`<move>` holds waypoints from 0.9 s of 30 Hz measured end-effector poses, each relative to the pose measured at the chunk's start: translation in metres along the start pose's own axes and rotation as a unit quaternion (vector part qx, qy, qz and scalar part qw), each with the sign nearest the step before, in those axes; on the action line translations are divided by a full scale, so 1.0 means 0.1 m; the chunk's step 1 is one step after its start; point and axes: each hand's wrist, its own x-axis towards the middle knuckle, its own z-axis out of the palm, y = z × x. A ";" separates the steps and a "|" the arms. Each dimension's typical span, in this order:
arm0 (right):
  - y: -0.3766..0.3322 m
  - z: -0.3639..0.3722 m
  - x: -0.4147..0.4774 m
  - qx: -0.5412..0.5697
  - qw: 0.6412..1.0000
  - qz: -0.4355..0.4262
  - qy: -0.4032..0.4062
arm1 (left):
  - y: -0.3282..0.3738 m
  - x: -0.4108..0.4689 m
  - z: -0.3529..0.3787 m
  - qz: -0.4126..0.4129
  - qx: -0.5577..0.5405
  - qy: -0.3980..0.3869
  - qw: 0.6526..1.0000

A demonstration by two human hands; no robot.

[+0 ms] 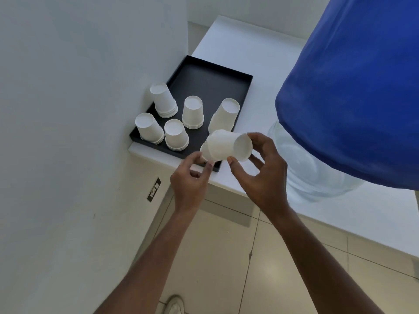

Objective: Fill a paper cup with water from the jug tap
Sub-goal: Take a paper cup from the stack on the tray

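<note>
A white paper cup (223, 145) lies on its side in the air above the near corner of the black tray (210, 82), its mouth turned right. My left hand (191, 177) pinches its bottom end, where a second nested cup seems to show. My right hand (263, 171) grips the rim end with thumb and fingers. The water jug (301, 164) stands on the counter at the right, clear below and wrapped in a blue cover (353, 91) above. Its tap is not visible.
Several short stacks of upturned white cups (192, 112) stand on the tray. The tray rests on a white counter (340, 214) beside a white wall at the left. Below are a tiled floor, a wall socket (154, 189) and a shoe (173, 304).
</note>
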 end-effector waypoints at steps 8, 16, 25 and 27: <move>0.16 -0.24 -0.80 0.018 0.999 0.032 0.022 | 0.41 -0.43 -0.17 -0.357 -0.360 -0.211 0.836; 0.20 -0.41 -1.30 0.046 0.993 0.097 0.044 | 0.40 -0.77 -0.14 -0.288 -0.340 -0.212 0.870; 0.29 -0.54 -1.55 -0.010 0.993 0.120 0.011 | 0.34 -1.04 -0.06 -0.146 -0.213 -0.251 0.933; 0.36 -0.53 -1.64 -0.020 0.991 0.132 0.013 | 0.28 -1.10 -0.02 -0.141 -0.185 -0.253 0.939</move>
